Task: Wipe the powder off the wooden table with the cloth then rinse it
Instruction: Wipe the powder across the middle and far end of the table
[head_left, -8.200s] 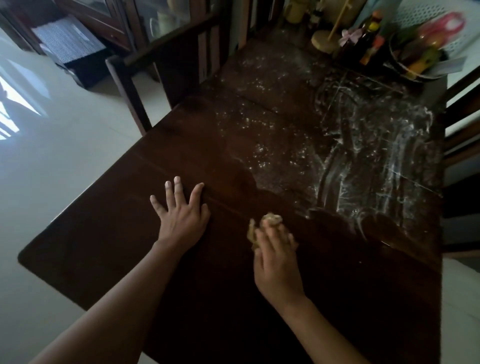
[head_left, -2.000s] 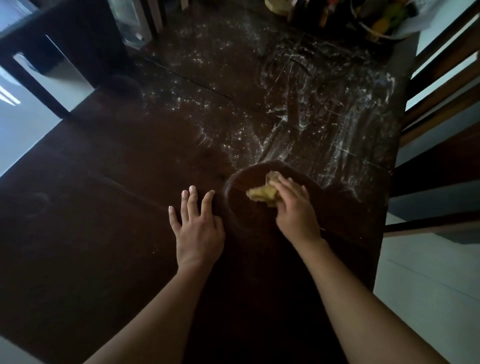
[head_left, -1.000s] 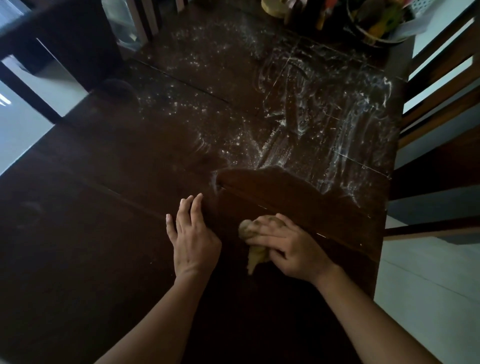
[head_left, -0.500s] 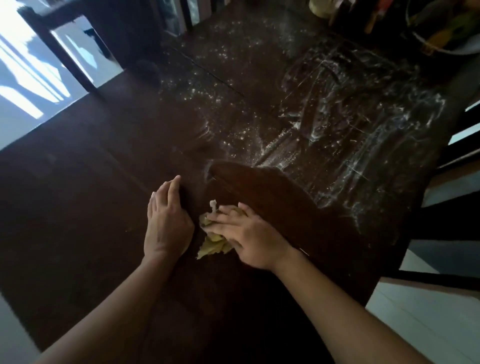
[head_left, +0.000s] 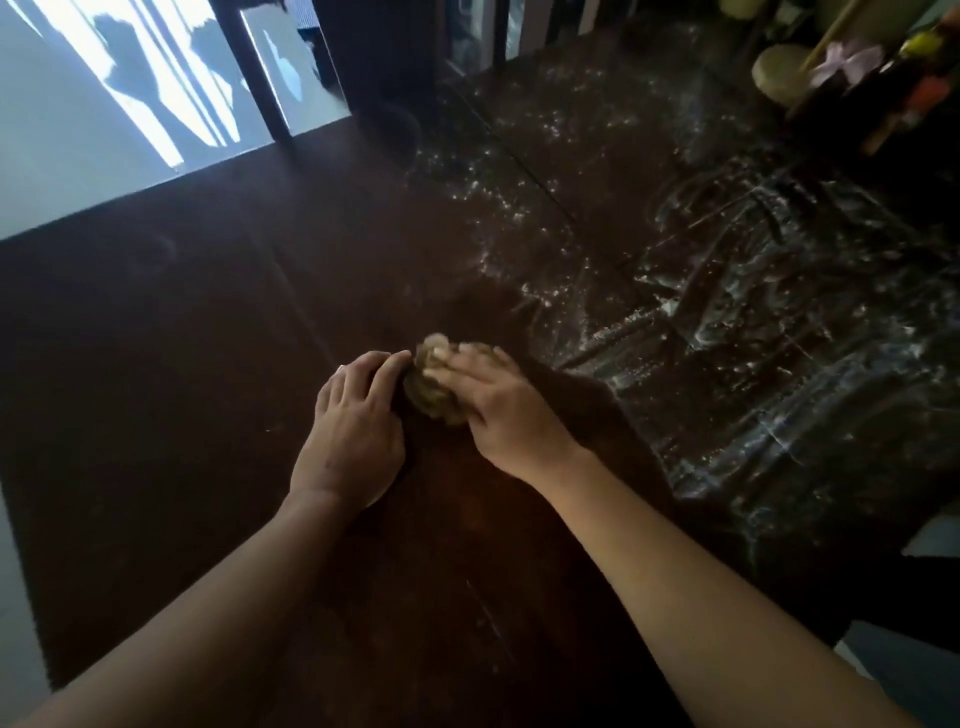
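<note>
The right hand (head_left: 501, 410) lies over the cloth (head_left: 434, 397), its fingers curved across the top of the wad and pressing it onto the wooden table (head_left: 156, 364); motion blur hides the thumb. The left hand (head_left: 350, 431) rests palm down just beside it, holding nothing, its fingers close together and slightly bent, the index tip at the cloth's left edge — touching or only near it I cannot tell.

2 seconds ago the cloth was farther out, at the rim of the powder (head_left: 779, 322), and the left fingers were spread; the cloth now sits nearer the person, between the 2 hands. Half a second ago a loose tail of it trailed toward the person, while now it is bunched into a rounder lump.

The wad is lumpy, with no clear pointed end. Its longer side runs roughly from the far side of the table toward the person, leaning a little to the right at the near end; the far end shows beyond the right fingertips.

Right of the right hand is a dark wiped patch (head_left: 597, 410). Beyond it and to the right, white streaks and specks cover the tabletop up to a cluster of bottles and jars (head_left: 857, 67) in the far right corner. A pale floor (head_left: 78, 145) with bright light patches lies off the table's left edge.
</note>
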